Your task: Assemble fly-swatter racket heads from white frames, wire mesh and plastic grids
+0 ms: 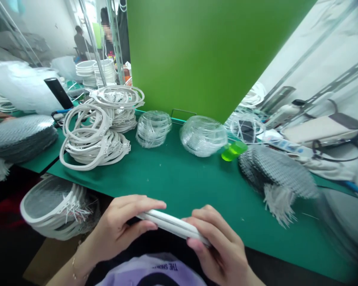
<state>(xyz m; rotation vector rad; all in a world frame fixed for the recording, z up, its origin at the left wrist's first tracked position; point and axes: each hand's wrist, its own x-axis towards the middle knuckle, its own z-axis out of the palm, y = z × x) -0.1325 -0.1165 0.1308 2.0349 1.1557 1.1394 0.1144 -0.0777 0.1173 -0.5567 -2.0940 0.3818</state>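
A white plastic ring frame (175, 225) is seen edge-on in front of my body, tilted down to the right, with a groove along its rim. My left hand (127, 218) pinches its left end between thumb and fingers. At the other end my right hand (216, 240) grips it, thumb below and fingers on top. Both hands are at the near edge of the green table (179, 174). Beyond them stand two stacks of clear plastic rings, a left stack (154, 129) and a right stack (203, 136). The far side of the held frame is hidden.
White frames (95, 135) are heaped at the left. Grey mesh discs (282, 171) lie at the right beside a bright green plastic piece (234, 151). More mesh discs (20, 135) are far left, above meshed frames (53, 210). A green panel (203, 55) rises behind; people are in the background.
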